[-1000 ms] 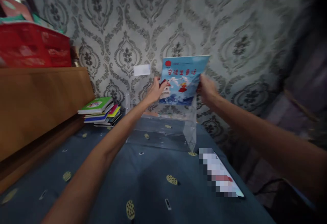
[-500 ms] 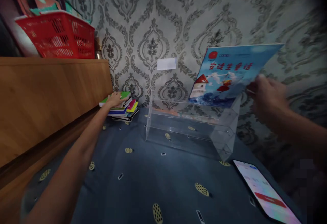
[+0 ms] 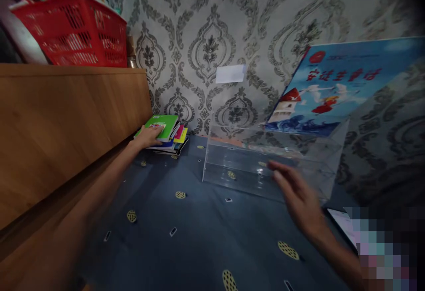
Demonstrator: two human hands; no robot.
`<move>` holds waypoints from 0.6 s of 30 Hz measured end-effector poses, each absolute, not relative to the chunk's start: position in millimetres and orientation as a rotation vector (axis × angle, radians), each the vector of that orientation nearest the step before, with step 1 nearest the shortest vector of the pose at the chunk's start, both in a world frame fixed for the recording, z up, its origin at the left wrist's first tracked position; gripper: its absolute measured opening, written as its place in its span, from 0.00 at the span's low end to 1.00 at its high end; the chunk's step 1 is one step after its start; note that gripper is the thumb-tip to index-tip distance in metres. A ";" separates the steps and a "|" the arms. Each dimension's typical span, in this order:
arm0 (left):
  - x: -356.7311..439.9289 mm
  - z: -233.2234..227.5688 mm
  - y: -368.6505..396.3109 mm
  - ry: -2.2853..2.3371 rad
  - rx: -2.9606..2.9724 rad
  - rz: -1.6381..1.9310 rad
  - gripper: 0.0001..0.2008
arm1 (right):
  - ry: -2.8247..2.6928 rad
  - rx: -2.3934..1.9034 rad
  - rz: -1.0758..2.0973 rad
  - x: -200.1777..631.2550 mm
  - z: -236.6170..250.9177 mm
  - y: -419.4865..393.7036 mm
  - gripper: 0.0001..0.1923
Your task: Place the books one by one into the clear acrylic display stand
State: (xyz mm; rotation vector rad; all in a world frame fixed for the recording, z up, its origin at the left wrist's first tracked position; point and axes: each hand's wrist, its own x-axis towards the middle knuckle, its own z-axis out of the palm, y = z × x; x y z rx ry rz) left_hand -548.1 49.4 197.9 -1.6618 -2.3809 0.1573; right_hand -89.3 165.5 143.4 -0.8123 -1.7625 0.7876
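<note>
My left hand [image 3: 148,137] is at the near left edge of a green book [image 3: 168,123], its fingers closed over the cover. That book lies on top of a pile of books [image 3: 181,136] against the wall. My right hand [image 3: 300,198], somewhat blurred, is in front of a clear acrylic rack [image 3: 239,174], fingers stretched out and nothing held. On the rack's upper tier leans a blue picture book [image 3: 332,87] with red Chinese lettering, a red-roofed tower and white birds.
A wooden cabinet [image 3: 73,132] runs along the left, with a red plastic basket [image 3: 73,30] on it. Patterned wallpaper [image 3: 212,47] carries a white label [image 3: 230,74]. A phone [image 3: 341,224], partly blurred out, lies on the dark blue tablecloth [image 3: 199,238] at right.
My right hand has let go of the blue book and come down and left before the rack. My left hand has moved from the green book's top to its near edge. The view has shifted.
</note>
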 end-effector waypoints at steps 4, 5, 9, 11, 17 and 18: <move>-523.4 201.5 35.5 -2.270 -1.679 0.232 0.27 | -1.986 -0.695 1.167 -107.6 112.9 123.1 0.25; -515.5 202.7 32.3 -2.250 -1.673 0.244 0.24 | -1.997 -0.663 1.284 -113.9 107.6 115.6 0.26; -474.8 204.0 15.9 -2.176 -1.677 0.277 0.20 | -1.794 -0.583 1.795 -158.9 97.6 101.1 0.28; -447.2 199.8 3.0 -2.143 -1.691 0.281 0.21 | -1.567 -0.608 2.078 -192.5 99.6 100.3 0.27; -350.5 164.8 -61.6 -2.114 -1.875 0.282 0.20 | -1.393 -0.533 2.355 -272.7 98.0 86.9 0.21; -339.2 159.7 -73.9 -2.112 -1.999 0.247 0.21 | -1.414 -0.554 2.302 -274.9 91.2 81.9 0.19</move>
